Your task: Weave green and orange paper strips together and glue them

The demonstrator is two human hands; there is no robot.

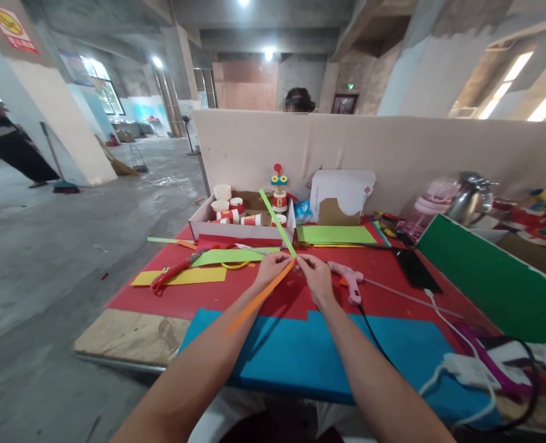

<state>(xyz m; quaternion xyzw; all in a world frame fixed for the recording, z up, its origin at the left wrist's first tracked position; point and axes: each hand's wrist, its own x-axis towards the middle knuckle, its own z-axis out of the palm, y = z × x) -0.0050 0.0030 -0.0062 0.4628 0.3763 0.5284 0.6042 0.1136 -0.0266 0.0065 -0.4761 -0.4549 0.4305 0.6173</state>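
Above the table, my left hand (274, 269) and my right hand (315, 275) meet, both closed in a pinch where two paper strips join. The green paper strip (277, 223) points up and away from the fingertips. Toward me slants the orange paper strip (260, 298), passing over my left forearm. How the two ends are joined is hidden by my fingers. Just right of my right hand lies a pink glue gun (349, 282). Red-handled scissors (176, 274) rest left of my left hand, on yellow paper (208, 277) and near a green sheet (229, 256).
A box (240, 231) of paper cups stands at the back, with a cup figure (279, 191) beside its contents. Green paper (335, 234), a phone (415, 269), a power strip (473, 372) and a green board (489, 280) lie rightward. Behind the partition (369, 141) is a person's head.
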